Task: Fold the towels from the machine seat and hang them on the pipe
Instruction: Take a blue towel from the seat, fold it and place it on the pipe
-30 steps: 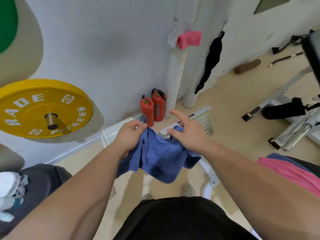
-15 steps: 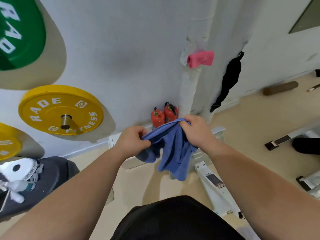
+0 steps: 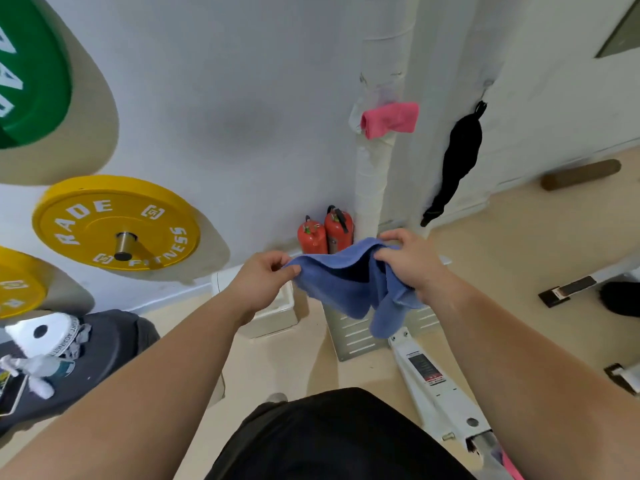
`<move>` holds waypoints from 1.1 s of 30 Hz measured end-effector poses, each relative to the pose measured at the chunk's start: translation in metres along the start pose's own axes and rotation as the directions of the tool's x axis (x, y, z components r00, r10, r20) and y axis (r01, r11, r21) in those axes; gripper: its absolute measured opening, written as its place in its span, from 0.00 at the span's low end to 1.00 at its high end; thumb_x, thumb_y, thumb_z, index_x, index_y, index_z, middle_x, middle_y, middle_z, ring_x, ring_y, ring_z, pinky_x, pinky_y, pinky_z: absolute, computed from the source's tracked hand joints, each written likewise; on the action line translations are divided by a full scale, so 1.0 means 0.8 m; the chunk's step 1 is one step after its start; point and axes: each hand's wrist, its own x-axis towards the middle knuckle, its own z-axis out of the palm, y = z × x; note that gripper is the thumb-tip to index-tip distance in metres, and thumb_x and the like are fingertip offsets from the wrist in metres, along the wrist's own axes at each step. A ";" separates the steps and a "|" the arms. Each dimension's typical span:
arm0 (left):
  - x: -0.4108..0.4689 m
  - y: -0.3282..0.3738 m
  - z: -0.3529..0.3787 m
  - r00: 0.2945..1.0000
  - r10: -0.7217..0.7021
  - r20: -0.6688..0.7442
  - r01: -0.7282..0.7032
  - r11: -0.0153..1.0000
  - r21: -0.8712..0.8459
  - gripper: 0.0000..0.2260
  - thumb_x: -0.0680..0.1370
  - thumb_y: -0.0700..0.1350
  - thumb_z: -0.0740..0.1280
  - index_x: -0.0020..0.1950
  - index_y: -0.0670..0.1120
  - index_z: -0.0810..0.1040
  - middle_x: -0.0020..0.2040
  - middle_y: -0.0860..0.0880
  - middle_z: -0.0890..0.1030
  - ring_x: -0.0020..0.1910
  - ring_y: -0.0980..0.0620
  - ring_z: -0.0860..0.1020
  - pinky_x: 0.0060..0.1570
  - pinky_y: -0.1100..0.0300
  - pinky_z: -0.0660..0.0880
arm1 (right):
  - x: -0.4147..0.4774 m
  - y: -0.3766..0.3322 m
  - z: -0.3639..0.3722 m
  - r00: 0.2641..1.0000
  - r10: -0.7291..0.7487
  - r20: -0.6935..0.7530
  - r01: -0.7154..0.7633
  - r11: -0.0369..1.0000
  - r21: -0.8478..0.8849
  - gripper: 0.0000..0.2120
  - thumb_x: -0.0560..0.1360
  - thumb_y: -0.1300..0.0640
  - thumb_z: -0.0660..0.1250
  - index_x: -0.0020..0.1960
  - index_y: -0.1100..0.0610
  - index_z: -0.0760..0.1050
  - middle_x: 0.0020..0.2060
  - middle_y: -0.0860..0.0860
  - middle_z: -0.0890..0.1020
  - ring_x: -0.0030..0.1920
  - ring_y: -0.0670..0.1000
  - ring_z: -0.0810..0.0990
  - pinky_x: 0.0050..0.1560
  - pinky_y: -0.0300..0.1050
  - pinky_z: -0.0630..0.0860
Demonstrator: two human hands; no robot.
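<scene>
A blue towel point(image 3: 346, 282) hangs between my hands in front of my chest. My left hand point(image 3: 263, 282) pinches its left top corner. My right hand point(image 3: 408, 261) grips its right top edge, and the cloth sags and bunches below. Straight ahead a white wrapped pipe point(image 3: 377, 174) runs up the wall. A folded pink towel point(image 3: 389, 119) hangs on it, well above my hands. At the bottom right corner a strip of pink cloth point(image 3: 512, 469) shows beside my right forearm.
Two red fire extinguishers point(image 3: 325, 233) stand at the foot of the pipe. Yellow point(image 3: 114, 223) and green point(image 3: 31, 81) weight plates hang on the wall at left. A black strap point(image 3: 457, 157) hangs right of the pipe. A white machine frame point(image 3: 429, 386) lies on the floor.
My hands have drawn apart, spreading the blue towel's top edge between them. The view has tilted up toward the wall and pipe, and the pink towel on the seat has left view.
</scene>
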 end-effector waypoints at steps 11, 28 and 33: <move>0.017 0.060 0.047 0.993 0.104 0.047 -0.088 0.960 -0.266 0.07 0.79 0.46 0.70 0.45 0.44 0.84 0.42 0.44 0.85 0.42 0.51 0.80 0.47 0.53 0.78 | -0.028 -0.023 0.051 0.968 0.142 0.208 -0.252 0.583 0.772 0.05 0.81 0.63 0.65 0.50 0.62 0.78 0.43 0.60 0.84 0.43 0.56 0.85 0.46 0.50 0.85; 0.007 0.096 0.031 0.980 0.047 0.192 0.080 0.792 -0.605 0.13 0.84 0.43 0.61 0.53 0.42 0.85 0.46 0.43 0.86 0.44 0.52 0.84 0.45 0.59 0.80 | -0.016 -0.048 0.064 0.878 -0.328 -0.347 0.358 0.933 0.023 0.06 0.70 0.50 0.79 0.43 0.48 0.83 0.49 0.48 0.75 0.48 0.37 0.78 0.47 0.28 0.73; 0.006 0.091 0.031 0.986 -0.007 0.164 0.094 0.841 -0.533 0.15 0.85 0.44 0.58 0.55 0.48 0.85 0.50 0.46 0.87 0.50 0.49 0.83 0.52 0.53 0.79 | -0.015 -0.048 0.046 0.812 -0.486 -0.322 0.441 0.873 -0.207 0.08 0.76 0.48 0.72 0.38 0.45 0.80 0.41 0.44 0.77 0.45 0.45 0.76 0.49 0.40 0.74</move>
